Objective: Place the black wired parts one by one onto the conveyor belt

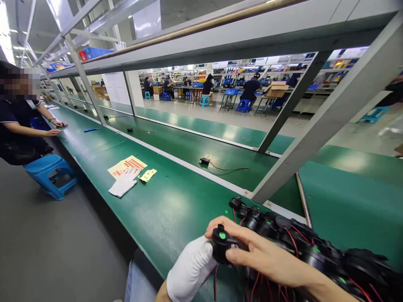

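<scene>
Black round part (218,250) sits between my hands at the near side of the bench (163,209), left of the dark pile (255,219). It looks light, hard and maybe slippery, best held by its sides. Its face has a green dot (222,235). My right hand (267,253) pinches it; my gloved left hand (190,266) holds it too.

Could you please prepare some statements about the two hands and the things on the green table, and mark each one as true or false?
1. The gloved left hand touches the black part. True.
2. Both hands wear gloves. False: the right hand is bare.
3. The black part carries a red sticker on top. False: it carries a green sticker.
4. A loose white glove lies on the green table. True.
5. No wire is attached to the small black device beyond the white strip. False: a thin wire runs from it.
</scene>
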Motion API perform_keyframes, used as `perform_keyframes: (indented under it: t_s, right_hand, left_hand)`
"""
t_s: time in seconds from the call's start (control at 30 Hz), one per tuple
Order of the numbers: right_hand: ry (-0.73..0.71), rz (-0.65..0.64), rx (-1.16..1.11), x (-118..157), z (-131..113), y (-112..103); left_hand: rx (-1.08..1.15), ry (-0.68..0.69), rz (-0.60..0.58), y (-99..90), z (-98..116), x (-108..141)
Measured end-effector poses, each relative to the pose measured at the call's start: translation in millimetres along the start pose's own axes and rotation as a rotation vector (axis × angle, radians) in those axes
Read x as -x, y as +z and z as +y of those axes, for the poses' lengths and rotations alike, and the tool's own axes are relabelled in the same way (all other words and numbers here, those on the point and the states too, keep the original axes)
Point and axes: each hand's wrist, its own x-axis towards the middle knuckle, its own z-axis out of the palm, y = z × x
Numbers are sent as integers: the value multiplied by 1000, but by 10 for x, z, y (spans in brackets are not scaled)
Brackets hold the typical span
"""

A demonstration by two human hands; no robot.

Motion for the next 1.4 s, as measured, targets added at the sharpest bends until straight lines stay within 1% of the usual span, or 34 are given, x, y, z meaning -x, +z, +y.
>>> perform_keyframes:
  t_s: [0.07,0.1,0.13,0.17,0.2,0.27,0.3,0.33,0.37,0.4,0.47,0.5,0.63,0.7,0.77,0.9,1.03,1.1,1.2,1.3,1.33,1.4]
  right_hand:
    - [-9,-33,-45,63,7,97]
    - [-13,-22,-11,97,19,137]
    - [-16,27,59,134,32,171]
    - [-31,122,161,176,46,201]
    - [-71,253,288,220,60,226]
    - [-228,538,560,307,80,268]
    - [-328,637,680,344,83,287]
    - [-418,682,781,374,81,306]
    - [-485,679,860,394,75,324]
    - [-512,645,919,404,64,343]
    - [-507,580,983,400,45,376]
    - [-498,572,997,389,41,388]
    - [-505,589,994,354,64,411]
    - [-479,553,957,358,68,411]
    - [-421,508,891,369,44,405]
    - [-296,403,687,362,-48,375]
    - [-225,388,510,321,-34,356]
    - [-174,397,461,306,33,368]
    - [-20,419,373,285,132,398]
    - [180,396,187,251,157,399]
    - [227,371,93,237,153,389]
    - [266,309,-119,212,149,360]
  left_hand:
    - [12,-25,-42,42,37,31]
    - [-1,-36,-48,51,45,51]
    - [-7,-42,-41,54,46,74]
    - [0,-44,-24,54,43,98]
    - [24,-44,-3,52,38,121]
    - [84,-51,35,57,27,159]
    - [103,-61,53,66,25,171]
    - [109,-70,63,78,26,179]
    - [106,-75,64,91,28,183]
    - [95,-77,63,105,29,183]
    - [73,-69,56,126,20,179]
    - [69,-63,51,132,8,175]
    - [51,-97,64,140,-37,166]
    - [13,-139,87,150,-27,161]
    - [-31,-175,123,170,10,156]
    - [-110,-242,178,212,100,142]
    - [-150,-275,191,190,131,126]
    - [-94,-269,119,168,107,117]
    - [121,-258,-12,187,7,97]
    - [394,-325,-59,281,-131,65]
    - [463,-346,-70,319,-172,55]
    - [561,-353,-70,385,-232,42]
